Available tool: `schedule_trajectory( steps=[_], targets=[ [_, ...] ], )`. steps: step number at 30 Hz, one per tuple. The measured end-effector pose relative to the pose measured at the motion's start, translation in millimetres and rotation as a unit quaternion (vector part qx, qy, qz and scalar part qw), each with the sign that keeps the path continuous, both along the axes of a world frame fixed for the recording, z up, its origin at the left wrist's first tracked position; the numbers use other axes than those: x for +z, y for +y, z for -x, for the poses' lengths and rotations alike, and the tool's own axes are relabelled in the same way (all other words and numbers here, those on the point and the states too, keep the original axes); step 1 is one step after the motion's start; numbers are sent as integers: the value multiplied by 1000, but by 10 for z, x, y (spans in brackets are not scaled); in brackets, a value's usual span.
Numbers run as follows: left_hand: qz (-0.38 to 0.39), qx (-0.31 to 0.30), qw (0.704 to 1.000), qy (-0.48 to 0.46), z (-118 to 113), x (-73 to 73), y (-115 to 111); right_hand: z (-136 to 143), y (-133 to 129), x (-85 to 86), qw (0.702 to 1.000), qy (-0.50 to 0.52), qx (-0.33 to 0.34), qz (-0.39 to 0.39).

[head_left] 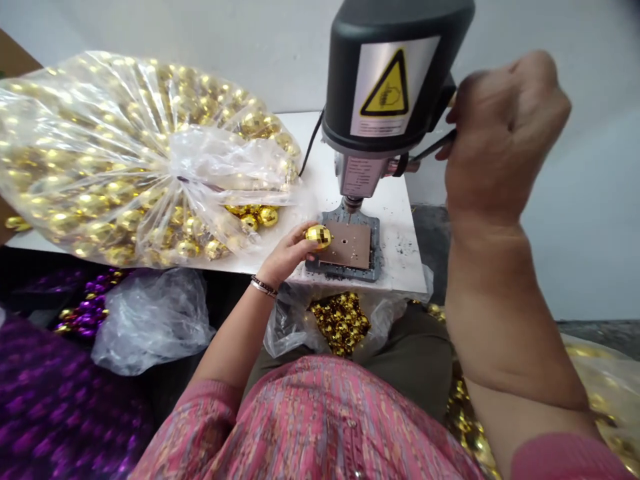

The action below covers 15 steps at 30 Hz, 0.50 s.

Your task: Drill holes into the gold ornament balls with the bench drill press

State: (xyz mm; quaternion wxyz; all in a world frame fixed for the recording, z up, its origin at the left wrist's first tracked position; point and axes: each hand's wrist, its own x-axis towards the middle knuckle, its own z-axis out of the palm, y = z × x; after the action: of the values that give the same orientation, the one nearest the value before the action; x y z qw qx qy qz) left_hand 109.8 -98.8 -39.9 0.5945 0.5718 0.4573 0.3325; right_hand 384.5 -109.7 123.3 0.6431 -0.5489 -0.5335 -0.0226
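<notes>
A shiny gold faceted ball [319, 237] is pinched in my left hand [290, 253], at the left edge of a brown square board [357, 248]. The board has a small dark hole near its middle and lies on the grey base [375, 267] of a bench drill press [345, 73]. Above the board hangs the drill chuck [353, 203]; a thin bit seems to point down from it. Up at the right, my right hand [505, 133] is closed around the press's feed lever [435, 145]. Its fingertips are partly hidden behind the hand.
A big clear bag of gold balls [125, 160] covers the white table's [400, 200] left side, with several loose balls [260, 217] beside it. Dark shavings dot the tabletop. An open plastic bag of gold pieces [343, 320] sits at my lap. Purple baubles [93, 303] lie lower left.
</notes>
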Motion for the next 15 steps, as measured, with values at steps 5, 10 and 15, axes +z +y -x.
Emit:
schedule_trajectory(
  steps=[5,10,15],
  targets=[
    [-91,-9,989,120,-259,35,56,7,133,223,997,34,10,63],
    [-137,-35,963,231,-400,181,55,52,122,255,997,45,24,65],
    [-159,-34,948,273,-422,236,95,49,123,210,997,47,44,37]
  ],
)
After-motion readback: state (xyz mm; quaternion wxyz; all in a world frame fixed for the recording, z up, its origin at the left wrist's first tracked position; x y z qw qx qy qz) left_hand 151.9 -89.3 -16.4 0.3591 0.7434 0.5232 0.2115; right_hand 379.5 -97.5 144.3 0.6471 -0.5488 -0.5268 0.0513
